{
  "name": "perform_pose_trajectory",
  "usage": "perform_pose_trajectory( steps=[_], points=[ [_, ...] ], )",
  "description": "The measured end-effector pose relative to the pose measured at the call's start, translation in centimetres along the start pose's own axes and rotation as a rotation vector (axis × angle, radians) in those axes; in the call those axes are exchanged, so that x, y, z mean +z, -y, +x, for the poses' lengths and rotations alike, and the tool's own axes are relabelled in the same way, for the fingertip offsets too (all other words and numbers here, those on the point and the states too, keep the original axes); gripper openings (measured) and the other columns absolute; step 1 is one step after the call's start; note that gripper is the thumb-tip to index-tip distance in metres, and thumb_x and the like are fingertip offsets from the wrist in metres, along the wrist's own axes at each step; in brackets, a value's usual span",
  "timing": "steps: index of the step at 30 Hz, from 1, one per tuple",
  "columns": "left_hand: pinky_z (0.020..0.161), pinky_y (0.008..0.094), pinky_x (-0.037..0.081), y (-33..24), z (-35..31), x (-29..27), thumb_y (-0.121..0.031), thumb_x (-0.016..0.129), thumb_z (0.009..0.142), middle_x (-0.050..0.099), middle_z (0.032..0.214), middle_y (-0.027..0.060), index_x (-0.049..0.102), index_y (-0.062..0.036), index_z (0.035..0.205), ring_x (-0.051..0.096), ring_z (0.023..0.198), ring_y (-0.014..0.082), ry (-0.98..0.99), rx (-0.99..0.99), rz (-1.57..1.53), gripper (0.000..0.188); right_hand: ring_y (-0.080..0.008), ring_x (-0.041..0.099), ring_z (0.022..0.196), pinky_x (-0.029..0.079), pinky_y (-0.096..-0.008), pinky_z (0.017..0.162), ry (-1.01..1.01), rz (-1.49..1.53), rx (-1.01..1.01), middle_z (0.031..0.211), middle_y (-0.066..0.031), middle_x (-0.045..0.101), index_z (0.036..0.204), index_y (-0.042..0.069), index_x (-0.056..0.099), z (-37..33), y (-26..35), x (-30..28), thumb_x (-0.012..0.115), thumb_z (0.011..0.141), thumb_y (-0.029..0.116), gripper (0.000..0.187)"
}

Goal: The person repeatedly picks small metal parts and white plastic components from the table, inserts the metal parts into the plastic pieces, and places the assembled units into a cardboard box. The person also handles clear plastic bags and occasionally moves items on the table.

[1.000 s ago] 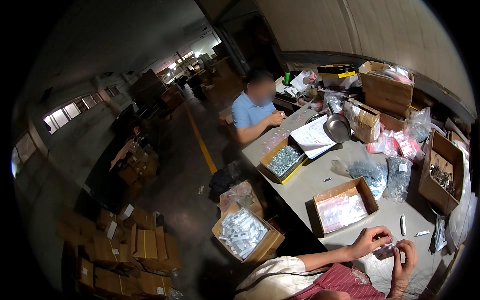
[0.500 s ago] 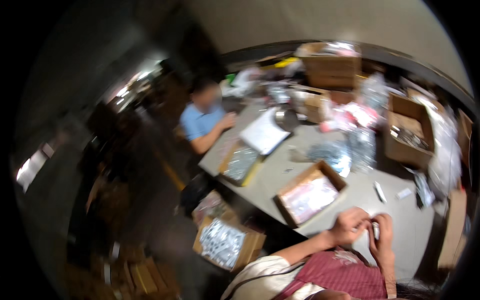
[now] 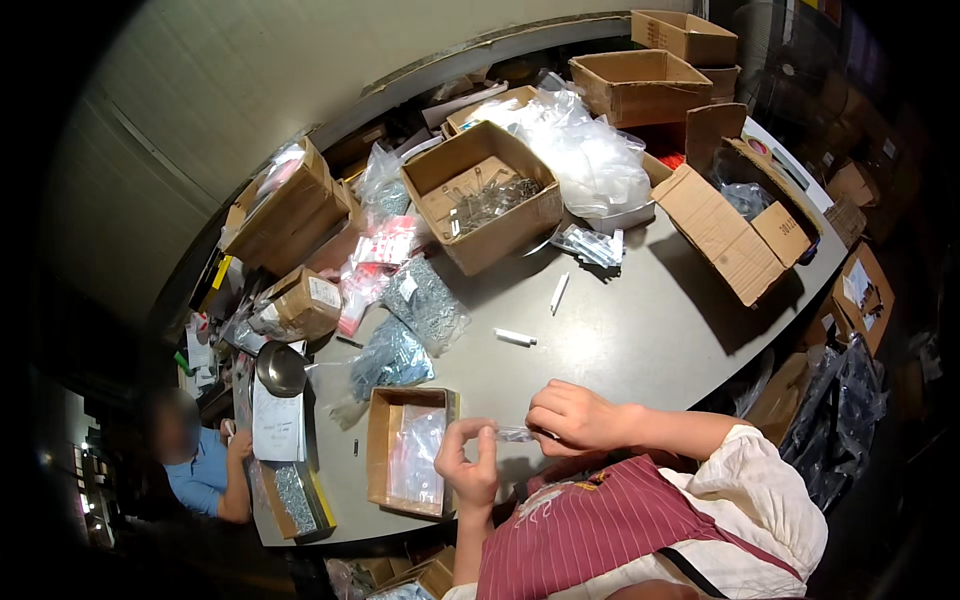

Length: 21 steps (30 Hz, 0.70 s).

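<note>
One small clear plastic piece (image 3: 514, 434), thin and shiny, sits between your two hands, just above the near edge of the tabletop (image 3: 620, 345). Your left hand (image 3: 468, 465) has its grip pinched, thumb and forefinger clamped on the piece's left end; your right hand (image 3: 580, 418) has its grip curled together on the right end.

Just left of your left hand: a shallow rectangular cardboard box (image 3: 382, 450) with flat, glossy clear bags (image 3: 417, 455) inside. Ahead of you, two slim white bars lie apart on smooth grey: a nearer bar (image 3: 514, 338) and a farther bar (image 3: 560, 294).

Beyond the box, lumpy see-through sacks (image 3: 425, 305) of grey-blue bits slump together. Behind them, a deep brown carton (image 3: 510, 230) holds thin, tangled metal pieces (image 3: 490, 208), with crinkled white plastic bags (image 3: 595, 165) beside it.

Far left: a rounded metal scoop (image 3: 280, 370) on white paper (image 3: 278, 425), and a co-worker (image 3: 195, 482) in blue.
</note>
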<state>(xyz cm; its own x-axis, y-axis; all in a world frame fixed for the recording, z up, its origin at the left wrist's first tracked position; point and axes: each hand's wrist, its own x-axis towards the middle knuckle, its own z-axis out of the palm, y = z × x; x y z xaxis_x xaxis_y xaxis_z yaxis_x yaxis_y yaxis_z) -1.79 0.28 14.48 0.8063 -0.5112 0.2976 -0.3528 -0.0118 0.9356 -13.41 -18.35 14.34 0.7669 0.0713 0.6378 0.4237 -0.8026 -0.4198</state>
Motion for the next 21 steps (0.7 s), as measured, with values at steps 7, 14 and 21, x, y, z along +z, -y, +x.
perform_pose_trajectory(
  steps=[7,14,21],
  points=[
    [0.079,0.0285,0.051,0.6,0.1,-0.5,-0.004,0.064,0.095,0.069,0.089,0.0062,0.065,0.0023,0.097,0.064,0.083,0.0131,-0.018,-0.122,-0.095,0.006,-0.0313,0.06,0.078,0.049,-0.0385,0.07,0.034,0.199,0.155,0.085,-0.0121,0.061,0.093,0.002,0.062,0.1,-1.1,0.0,0.07,0.088,0.008,0.01],
    [0.078,0.0294,0.054,1.4,-4.0,-5.9,-0.005,0.062,0.096,0.069,0.089,0.0093,0.064,0.0036,0.097,0.066,0.082,0.0154,-0.206,-0.278,-0.341,0.009,-0.0205,0.065,0.075,0.051,-0.0325,0.069,0.142,0.571,0.546,0.082,-0.0107,0.066,0.088,0.001,0.067,0.0,-1.9,3.6,0.072,0.094,0.016,0.017],
    [0.076,0.024,0.047,1.6,-15.1,-18.0,0.001,0.062,0.096,0.063,0.088,0.0007,0.063,0.001,0.093,0.058,0.085,0.0078,-0.982,-0.079,0.08,0.003,-0.0177,0.064,0.08,0.052,-0.0319,0.077,0.383,0.531,0.438,0.089,-0.0092,0.068,0.099,-0.002,0.067,3.4,-2.9,10.0,0.069,0.094,0.008,0.011]
  ],
)
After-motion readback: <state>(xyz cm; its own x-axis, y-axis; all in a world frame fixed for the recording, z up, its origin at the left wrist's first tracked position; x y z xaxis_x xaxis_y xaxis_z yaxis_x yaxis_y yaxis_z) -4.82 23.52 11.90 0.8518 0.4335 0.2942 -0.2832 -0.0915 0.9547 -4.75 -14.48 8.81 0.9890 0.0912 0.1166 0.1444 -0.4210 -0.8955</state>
